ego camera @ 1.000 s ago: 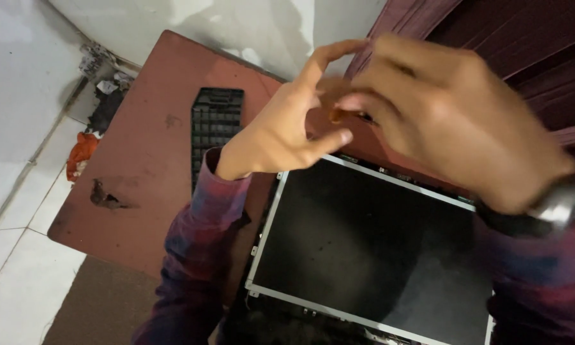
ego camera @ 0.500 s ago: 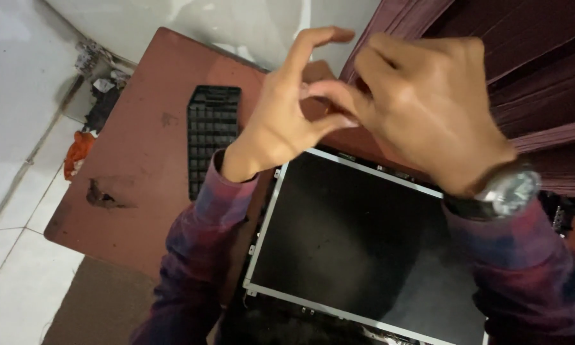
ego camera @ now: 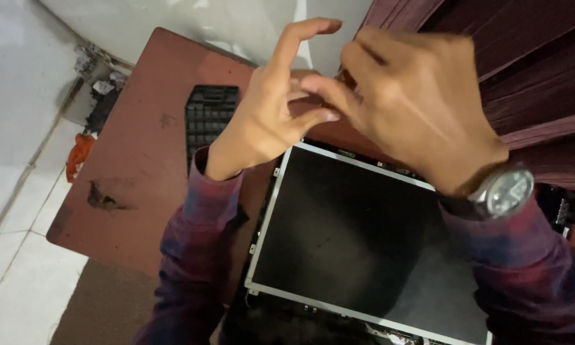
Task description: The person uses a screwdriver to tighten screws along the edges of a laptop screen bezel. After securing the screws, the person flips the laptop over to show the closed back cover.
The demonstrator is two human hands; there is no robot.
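1. The left hand is raised above the counter, its index finger stretched upward and curled, its thumb and the remaining fingers bent toward the right hand.
2. The right hand is lifted beside it, back toward the camera, its fingers folded inward and its fingertips meeting those of the left hand.
3. Whether anything small is pinched between the two hands cannot be told: the contact spot is blurred and partly covered by the fingers.
4. A wristwatch with a round dark face sits on the right wrist; both forearms wear dark red and blue checked sleeves.
5. Directly below both hands lies a bare screen panel, dark and flat with a thin metal frame, its upper edge just under the fingers.
6. To the outer side of the left hand, beyond its wrist, a black keyboard part lies flat on the reddish-brown counter.
7. Further out on that side, past the counter's edge, an orange scrap lies on the pale tiled floor.
8. Behind the right hand hangs dark maroon cloth in folds.
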